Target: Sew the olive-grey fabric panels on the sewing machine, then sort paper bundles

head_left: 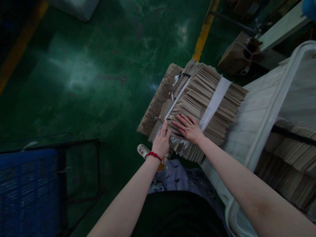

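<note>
A thick bundle of flat brown cardboard sheets (202, 98), bound by a white strap, lies on a worn wooden board (160, 95). My right hand (189, 128) rests flat on the near end of the bundle, fingers stretched out and spread. My left hand (161, 142), with a red cord at the wrist, touches the bundle's near left corner; its fingers are curled with one finger pointing up along the strap. Nothing visible is held in either hand.
A white metal-framed cart (266, 115) stands at the right, with more stacked cardboard (291, 154) beside it. A blue mesh crate (27, 187) in a black frame sits lower left. Green floor with yellow lines (204, 29) spreads beyond. My shoe (143, 150) shows below the board.
</note>
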### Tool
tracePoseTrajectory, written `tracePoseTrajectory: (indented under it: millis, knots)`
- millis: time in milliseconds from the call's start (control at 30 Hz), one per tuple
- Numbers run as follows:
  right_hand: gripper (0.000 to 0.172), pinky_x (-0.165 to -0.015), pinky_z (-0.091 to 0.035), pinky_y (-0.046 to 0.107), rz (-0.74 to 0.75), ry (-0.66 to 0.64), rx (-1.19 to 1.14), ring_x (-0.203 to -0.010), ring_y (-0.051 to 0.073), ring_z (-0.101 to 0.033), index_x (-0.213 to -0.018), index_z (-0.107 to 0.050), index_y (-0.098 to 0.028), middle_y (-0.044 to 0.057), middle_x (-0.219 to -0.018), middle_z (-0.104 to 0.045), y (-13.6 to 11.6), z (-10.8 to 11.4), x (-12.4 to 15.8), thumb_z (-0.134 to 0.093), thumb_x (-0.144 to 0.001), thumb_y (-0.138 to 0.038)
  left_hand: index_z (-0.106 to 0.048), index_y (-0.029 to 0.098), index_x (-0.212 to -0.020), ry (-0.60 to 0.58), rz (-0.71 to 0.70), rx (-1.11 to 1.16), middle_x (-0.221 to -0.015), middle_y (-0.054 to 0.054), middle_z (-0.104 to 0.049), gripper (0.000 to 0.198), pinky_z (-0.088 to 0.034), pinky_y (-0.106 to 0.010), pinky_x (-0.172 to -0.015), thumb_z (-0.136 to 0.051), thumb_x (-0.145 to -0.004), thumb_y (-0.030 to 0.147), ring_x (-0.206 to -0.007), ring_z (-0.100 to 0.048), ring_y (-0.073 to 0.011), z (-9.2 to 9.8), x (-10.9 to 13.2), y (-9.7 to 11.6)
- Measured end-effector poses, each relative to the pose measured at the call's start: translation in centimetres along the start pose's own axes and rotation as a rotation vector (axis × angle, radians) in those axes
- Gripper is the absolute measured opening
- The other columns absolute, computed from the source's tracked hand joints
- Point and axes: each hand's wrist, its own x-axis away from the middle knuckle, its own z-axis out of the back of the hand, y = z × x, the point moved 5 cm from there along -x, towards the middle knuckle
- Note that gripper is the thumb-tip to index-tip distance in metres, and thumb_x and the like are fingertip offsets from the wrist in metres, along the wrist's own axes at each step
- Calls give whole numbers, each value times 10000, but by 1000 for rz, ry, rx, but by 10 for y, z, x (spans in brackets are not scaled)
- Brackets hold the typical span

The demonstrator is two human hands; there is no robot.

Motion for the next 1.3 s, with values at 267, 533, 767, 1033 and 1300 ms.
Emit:
tracePoseTrajectory:
  millis: [267,533,767,1033,1300]
  knots:
    - [516,-1179,-165,458,-4,-9,-5,-1453,197,-213,-1487,-252,-413,-52,-1589,-210,0,0,-1,-393,-994,-366,-483,139,-1309,-35,-15,32,-1447,-155,-438,466,-418,-406,-1064,-470,-845,97,-1247,-470,-271,1,1,-4]
    - [513,-1180,-159,449,-1,-30,-7,-1458,182,-192,-1492,-251,-398,-47,-1589,-210,0,1,-1,-378,-997,-353,-198,151,-1519,-18,-23,45,-1376,-138,-489,715,-403,-367,-1056,-446,-850,92,-1192,-495,-248,4,-4,-4]
    - [520,-1180,-160,455,-2,-23,-15,-1455,186,-204,-1490,-235,-418,-57,-1587,-216,0,1,-2,-383,-995,-354,-224,124,-1504,-29,-40,23,-1429,-156,-445,664,-387,-377,-1080,-412,-868,85,-1251,-468,-249,1,0,-5]
    - [497,-1179,-166,448,-9,-23,-9,-1455,177,-201,-1480,-281,-410,-63,-1583,-227,2,-1,-2,-384,-996,-356,-476,114,-1328,1,-14,-18,-1579,-152,-229,472,-431,-394,-1036,-423,-861,65,-1271,-467,-281,3,-6,-6]
    - [499,-1181,-165,451,-10,-27,-12,-1457,175,-197,-1483,-272,-409,-58,-1584,-225,3,-3,-3,-375,-997,-359,-515,122,-1289,-29,-66,-47,-1496,-111,-415,422,-448,-389,-966,-408,-882,90,-1097,-543,-267,5,-15,-7]
